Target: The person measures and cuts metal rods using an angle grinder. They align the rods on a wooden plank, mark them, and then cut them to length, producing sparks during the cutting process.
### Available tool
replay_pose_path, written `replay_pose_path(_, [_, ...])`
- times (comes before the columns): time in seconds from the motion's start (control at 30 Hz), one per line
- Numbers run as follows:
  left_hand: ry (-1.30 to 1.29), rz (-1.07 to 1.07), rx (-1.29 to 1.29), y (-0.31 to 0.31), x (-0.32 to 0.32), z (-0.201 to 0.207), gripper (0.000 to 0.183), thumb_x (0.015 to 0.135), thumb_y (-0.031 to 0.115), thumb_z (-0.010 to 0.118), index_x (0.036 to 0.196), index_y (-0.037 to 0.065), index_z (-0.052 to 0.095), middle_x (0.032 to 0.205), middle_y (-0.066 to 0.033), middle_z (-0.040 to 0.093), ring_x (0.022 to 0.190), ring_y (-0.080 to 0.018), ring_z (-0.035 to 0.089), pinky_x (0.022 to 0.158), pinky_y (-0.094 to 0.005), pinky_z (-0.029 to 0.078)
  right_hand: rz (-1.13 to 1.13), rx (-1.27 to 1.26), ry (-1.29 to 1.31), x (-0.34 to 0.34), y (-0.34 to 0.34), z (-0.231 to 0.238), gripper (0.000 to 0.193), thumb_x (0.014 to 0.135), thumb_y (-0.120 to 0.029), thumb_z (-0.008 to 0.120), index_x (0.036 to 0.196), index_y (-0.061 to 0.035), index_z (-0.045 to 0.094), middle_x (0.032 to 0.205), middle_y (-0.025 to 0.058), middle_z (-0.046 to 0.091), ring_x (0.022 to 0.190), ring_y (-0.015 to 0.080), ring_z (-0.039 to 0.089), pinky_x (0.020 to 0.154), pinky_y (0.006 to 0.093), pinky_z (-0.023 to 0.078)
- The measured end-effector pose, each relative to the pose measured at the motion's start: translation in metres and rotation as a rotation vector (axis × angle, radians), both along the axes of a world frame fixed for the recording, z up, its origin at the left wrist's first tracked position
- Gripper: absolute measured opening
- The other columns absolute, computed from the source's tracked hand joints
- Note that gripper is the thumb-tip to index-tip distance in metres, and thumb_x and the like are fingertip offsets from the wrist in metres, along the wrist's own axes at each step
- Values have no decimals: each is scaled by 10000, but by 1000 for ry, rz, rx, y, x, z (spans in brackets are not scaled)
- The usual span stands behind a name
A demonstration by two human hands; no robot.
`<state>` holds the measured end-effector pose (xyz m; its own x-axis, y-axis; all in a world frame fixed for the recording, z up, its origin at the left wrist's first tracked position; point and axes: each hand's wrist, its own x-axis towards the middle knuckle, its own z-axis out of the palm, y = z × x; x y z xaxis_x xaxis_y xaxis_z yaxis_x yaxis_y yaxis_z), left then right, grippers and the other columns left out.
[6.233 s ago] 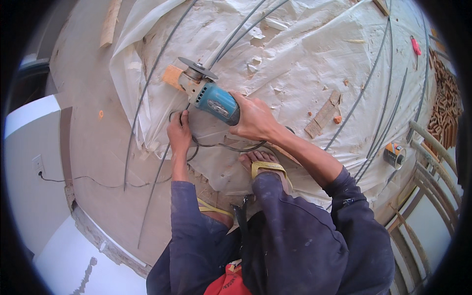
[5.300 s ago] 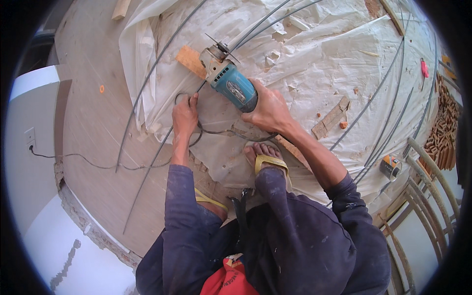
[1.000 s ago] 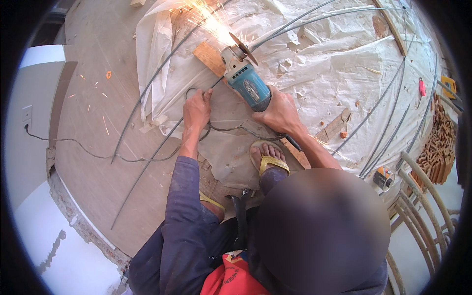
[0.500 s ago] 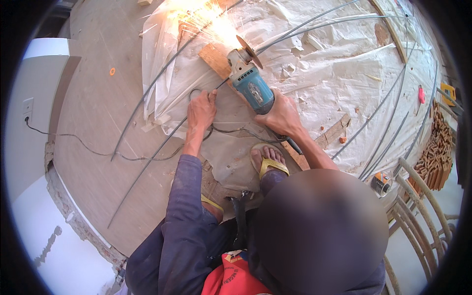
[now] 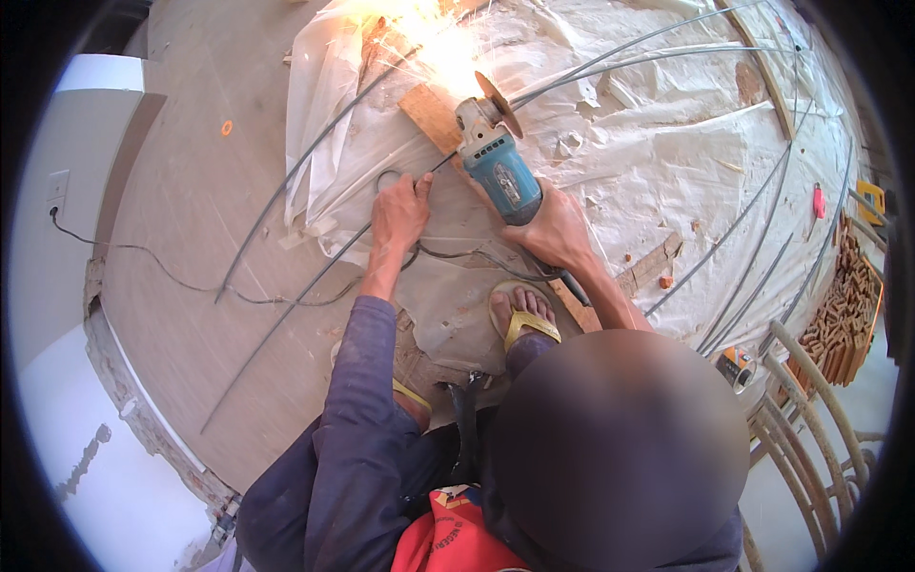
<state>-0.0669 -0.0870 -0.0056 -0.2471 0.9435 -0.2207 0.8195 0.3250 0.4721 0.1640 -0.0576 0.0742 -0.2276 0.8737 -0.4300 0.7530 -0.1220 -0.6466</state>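
My right hand (image 5: 558, 227) is wrapped round the rear body of a blue-green angle grinder (image 5: 505, 177). Its brown cutting disc (image 5: 499, 103) stands on edge at the far end, and bright sparks spray from there toward the top. My left hand (image 5: 398, 215) holds a thin dark metal rod (image 5: 284, 315) that runs from the lower left up beneath the grinder head. A short wooden board (image 5: 427, 112) lies under the rod. Glare and the grinder head hide where disc and rod meet.
A power cord (image 5: 157, 259) runs across the floor from a wall socket (image 5: 57, 189). Several long rods (image 5: 629, 63) lie over crumpled plastic sheeting (image 5: 658, 157). Bent pipes (image 5: 810, 458), a tape measure (image 5: 871, 200) and a pile of wood pieces (image 5: 843, 319) are at right.
The whole view has shifted a little. My hands keep their holds on the grinder and the rod. Sparks still fly, now with a brighter patch beside the disc.
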Motion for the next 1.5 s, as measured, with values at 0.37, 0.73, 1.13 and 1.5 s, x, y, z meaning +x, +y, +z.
replay_pose_path(0.37, [-5,14,35,-1,0,0,499,988,432,493,801,-17,608,722,-291,619,752,-492,611,674,-553,469,15,25,3,-1,-1,-3,615,604,-257,745,1103,71,598,916,280,677,908,402,673,831,439,517])
replay_pose_path(0.73, [-2,19,38,-1,2,-2,484,992,424,489,809,-10,602,722,-278,622,752,-486,609,685,-550,461,18,11,-8,1,1,-4,626,600,-271,754,1100,76,606,909,280,680,888,395,679,823,431,521])
replay_pose_path(1.13, [-9,19,51,-2,0,-3,432,990,380,507,792,4,578,732,-289,604,760,-496,588,662,-553,429,20,58,11,1,0,-9,603,595,-264,744,1076,74,605,874,270,677,854,401,676,798,432,524])
replay_pose_path(1.5, [-12,16,14,-1,2,-3,504,1001,450,454,833,-5,593,762,-281,622,788,-495,598,694,-552,449,0,36,19,2,1,-7,680,576,-262,766,1157,52,606,944,255,686,895,362,682,843,402,518])
